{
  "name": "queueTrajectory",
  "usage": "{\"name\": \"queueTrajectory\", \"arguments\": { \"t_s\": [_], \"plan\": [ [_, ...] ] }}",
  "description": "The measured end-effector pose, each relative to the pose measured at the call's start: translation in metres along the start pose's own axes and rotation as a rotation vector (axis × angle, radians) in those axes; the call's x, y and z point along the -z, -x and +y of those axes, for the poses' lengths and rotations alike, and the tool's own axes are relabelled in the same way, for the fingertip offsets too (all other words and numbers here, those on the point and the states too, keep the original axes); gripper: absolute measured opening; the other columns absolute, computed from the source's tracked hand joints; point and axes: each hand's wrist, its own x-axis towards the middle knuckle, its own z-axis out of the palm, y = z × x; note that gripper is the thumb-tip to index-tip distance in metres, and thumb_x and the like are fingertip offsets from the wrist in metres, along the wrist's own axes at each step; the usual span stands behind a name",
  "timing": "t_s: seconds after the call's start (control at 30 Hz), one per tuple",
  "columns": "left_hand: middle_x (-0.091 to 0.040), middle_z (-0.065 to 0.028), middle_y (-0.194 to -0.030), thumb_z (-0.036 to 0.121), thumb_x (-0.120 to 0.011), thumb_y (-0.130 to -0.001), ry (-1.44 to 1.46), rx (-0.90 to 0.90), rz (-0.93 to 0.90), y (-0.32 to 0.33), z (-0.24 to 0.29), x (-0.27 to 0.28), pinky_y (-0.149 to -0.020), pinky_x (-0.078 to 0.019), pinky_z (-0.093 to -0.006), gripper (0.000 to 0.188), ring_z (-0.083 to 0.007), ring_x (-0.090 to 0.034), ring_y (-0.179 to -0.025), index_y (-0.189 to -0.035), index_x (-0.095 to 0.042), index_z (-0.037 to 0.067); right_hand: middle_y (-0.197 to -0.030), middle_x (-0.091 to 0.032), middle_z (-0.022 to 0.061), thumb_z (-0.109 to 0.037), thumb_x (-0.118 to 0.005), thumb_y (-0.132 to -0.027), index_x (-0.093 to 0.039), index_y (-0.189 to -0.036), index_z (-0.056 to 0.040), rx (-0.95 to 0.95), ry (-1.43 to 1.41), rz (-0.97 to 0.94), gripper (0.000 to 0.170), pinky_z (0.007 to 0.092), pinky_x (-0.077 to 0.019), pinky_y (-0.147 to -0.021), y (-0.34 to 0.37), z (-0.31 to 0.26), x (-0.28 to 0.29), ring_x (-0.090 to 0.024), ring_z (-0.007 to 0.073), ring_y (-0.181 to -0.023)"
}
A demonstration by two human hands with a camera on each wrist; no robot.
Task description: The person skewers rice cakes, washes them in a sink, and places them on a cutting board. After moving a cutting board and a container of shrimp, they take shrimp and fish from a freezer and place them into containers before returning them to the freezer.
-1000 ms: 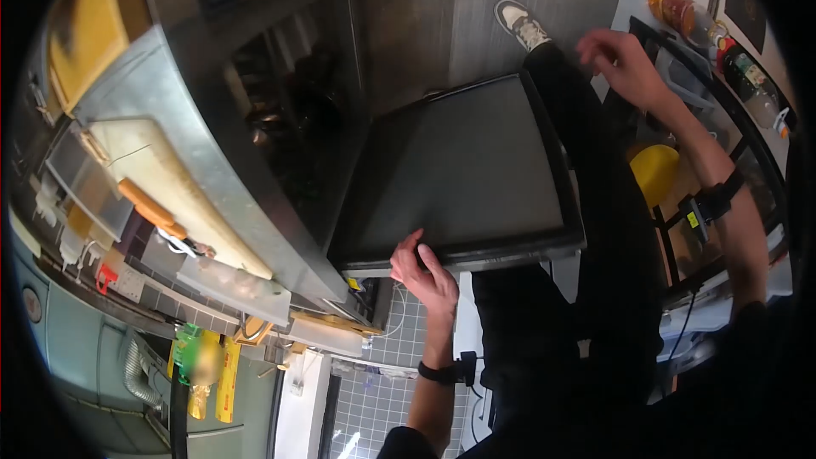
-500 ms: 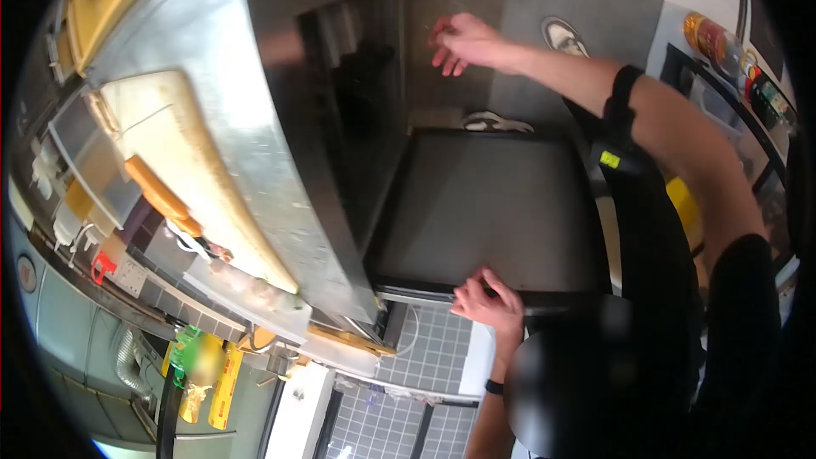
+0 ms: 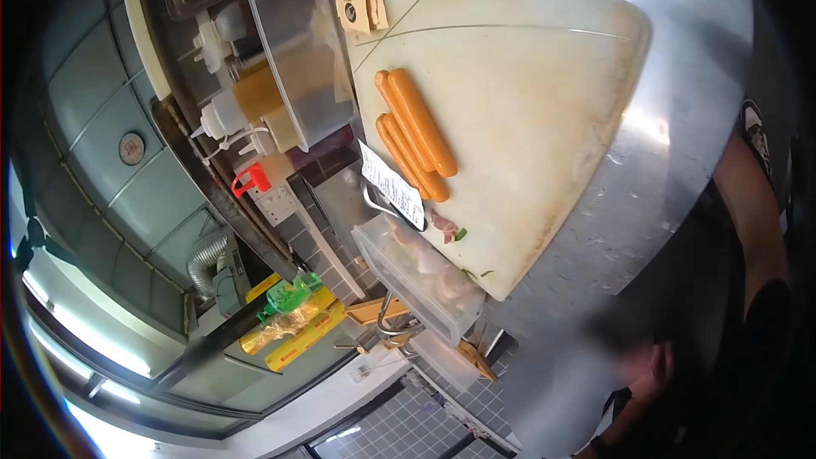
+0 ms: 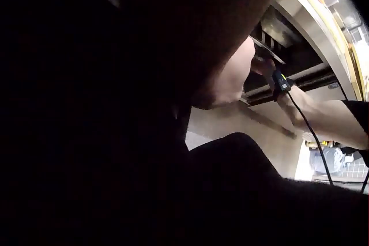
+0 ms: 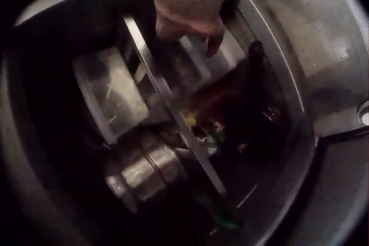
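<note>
In the right wrist view my right hand [image 5: 193, 4] reaches into a dark compartment, over a clear tub [image 5: 222, 55]; one finger points down and the others are partly hidden. Left of it lies another translucent container [image 5: 112, 93], with a shiny metal vessel [image 5: 147, 171] below. The left wrist view shows my right forearm [image 4: 317, 116] extended into an opening under the counter. My left hand [image 3: 650, 365] is low at the right in the head view, dark and blurred; what its fingers touch is unclear.
Above, a cutting board [image 3: 527, 102] holds several sausages [image 3: 416, 127], a printed slip [image 3: 393, 185] and small scraps. A clear box [image 3: 425, 272] stands at its edge, with squeeze bottles [image 3: 223, 115] beyond. A metal bar [image 5: 173, 113] crosses the compartment.
The head view has swung from the black panel and floor onto the countertop. My right arm has moved down beside the counter, and its hand has left the head view.
</note>
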Motion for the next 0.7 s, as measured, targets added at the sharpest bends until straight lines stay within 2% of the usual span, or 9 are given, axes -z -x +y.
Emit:
{"name": "queueTrajectory", "arguments": {
  "t_s": [0.23, 0.33, 0.47, 0.5, 0.53, 0.6, 0.7],
  "plan": [
    [-0.064, 0.0084, -0.09, 0.03, -0.082, -0.089, -0.024, -0.023, -0.026, -0.001, -0.001, 0.001, -0.076, -0.0378, -0.0419, 0.015, -0.0146, -0.062, -0.087, -0.098, -0.073, 0.022, -0.091, -0.069, 0.0088, -0.018, -0.077, -0.093, -0.066, -0.104, -0.0048, 0.003, -0.066, -0.028, 0.021, 0.0356, -0.0549, -0.071, 0.002, 0.001, 0.005, -0.067, 0.0192, -0.086],
    [-0.065, 0.0077, -0.092, 0.031, -0.079, -0.09, -0.035, -0.023, -0.114, -0.001, 0.003, 0.009, -0.076, -0.0383, -0.0434, 0.015, -0.0164, -0.062, -0.088, -0.1, -0.073, 0.022, -0.088, -0.069, 0.0068, -0.016, -0.079, -0.091, -0.066, -0.1, -0.0059, 0.015, -0.073, -0.054, 0.019, 0.0344, -0.0532, -0.071, 0.008, -0.003, 0.013, -0.065, 0.0172, -0.083],
    [-0.067, 0.0053, -0.094, 0.033, -0.072, -0.094, -0.118, -0.052, -0.179, -0.004, 0.001, 0.012, -0.078, -0.0405, -0.0491, 0.014, -0.0224, -0.064, -0.092, -0.103, -0.073, 0.023, -0.085, -0.068, 0.0041, -0.014, -0.082, -0.088, -0.067, -0.093, -0.0075, 0.032, -0.061, -0.127, 0.018, 0.0329, -0.0508, -0.069, 0.024, -0.015, 0.02, -0.063, 0.0145, -0.08],
    [-0.067, 0.0045, -0.093, 0.033, -0.072, -0.094, -0.14, -0.011, -0.198, 0.0, 0.002, 0.009, -0.08, -0.0412, -0.0512, 0.014, -0.0245, -0.064, -0.095, -0.103, -0.073, 0.022, -0.084, -0.068, 0.0034, -0.014, -0.083, -0.087, -0.067, -0.092, -0.0079, 0.034, -0.06, -0.157, 0.018, 0.0325, -0.0502, -0.069, 0.031, -0.023, 0.019, -0.063, 0.0139, -0.08],
    [-0.068, 0.0038, -0.094, 0.034, -0.072, -0.094, -0.121, -0.009, -0.172, 0.0, -0.001, 0.006, -0.082, -0.0411, -0.0511, 0.013, -0.0247, -0.064, -0.096, -0.103, -0.073, 0.023, -0.083, -0.067, 0.0028, -0.013, -0.084, -0.087, -0.067, -0.09, -0.0083, 0.031, -0.052, -0.165, 0.018, 0.0321, -0.0496, -0.069, 0.031, -0.025, 0.023, -0.062, 0.0132, -0.079],
    [-0.063, 0.0014, -0.08, 0.029, -0.077, -0.087, -0.107, -0.066, -0.029, -0.013, 0.008, 0.009, -0.078, -0.0341, -0.0479, 0.013, -0.0257, -0.06, -0.083, -0.085, -0.069, 0.019, -0.082, -0.067, 0.0014, -0.013, -0.085, -0.085, -0.067, -0.087, -0.0091, 0.013, -0.064, -0.193, 0.018, 0.0313, -0.0485, -0.068, 0.045, -0.023, 0.036, -0.061, 0.0119, -0.077],
    [-0.065, 0.0, -0.082, 0.029, -0.074, -0.091, -0.122, -0.078, -0.026, -0.017, 0.015, 0.015, -0.081, -0.0346, -0.0468, 0.01, -0.0257, -0.061, -0.085, -0.091, -0.073, 0.019, -0.077, -0.064, -0.0004, -0.009, -0.085, -0.084, -0.064, -0.082, -0.0109, 0.091, -0.03, -0.246, 0.021, 0.0313, -0.0468, -0.066, 0.059, -0.027, 0.057, -0.059, 0.0096, -0.074]
  ]
}}
